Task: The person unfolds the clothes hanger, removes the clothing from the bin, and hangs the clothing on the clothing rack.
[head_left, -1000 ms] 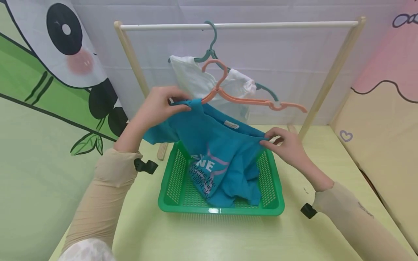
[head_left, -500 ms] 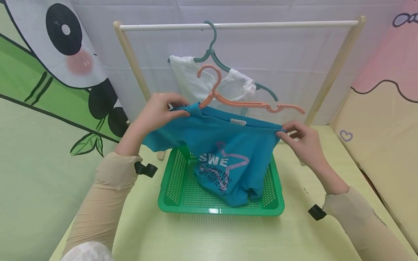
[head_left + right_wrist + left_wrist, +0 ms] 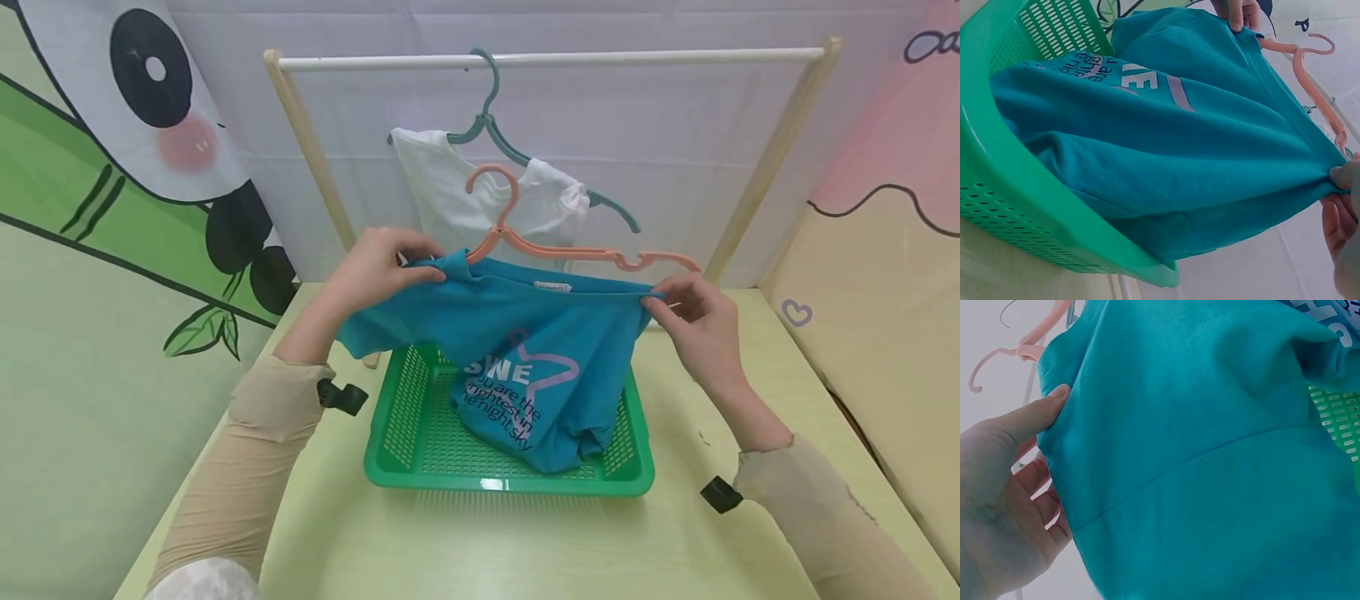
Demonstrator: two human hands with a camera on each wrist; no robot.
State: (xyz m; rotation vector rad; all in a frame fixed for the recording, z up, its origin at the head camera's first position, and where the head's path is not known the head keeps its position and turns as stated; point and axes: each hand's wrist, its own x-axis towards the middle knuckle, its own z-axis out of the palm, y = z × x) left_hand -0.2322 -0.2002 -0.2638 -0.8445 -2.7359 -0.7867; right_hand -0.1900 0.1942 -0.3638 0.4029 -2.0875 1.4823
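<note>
A blue T-shirt (image 3: 525,333) with printed lettering is stretched between both hands, its lower part down in a green basket (image 3: 397,477). My left hand (image 3: 390,271) pinches the shirt at the left shoulder by the neckline. At the other end of the neckline, my right hand (image 3: 697,329) pinches the collar edge between thumb and fingers. An orange hanger (image 3: 558,252) has its left arm inside the neck opening. Its right arm lies outside, above the collar, ending near the right hand. In the left wrist view, the thumb presses on the blue cloth (image 3: 1179,456).
Behind the shirt, a white garment (image 3: 427,167) hangs on a green hanger (image 3: 491,92) from the white rail (image 3: 637,58) of a wooden-legged rack. The basket stands on a pale yellow table (image 3: 480,550). Painted cloth walls (image 3: 90,333) enclose the sides.
My right hand has moved right and slightly up, pulling the neckline taut and spreading the print. My left hand and the orange hanger have come down a little.
</note>
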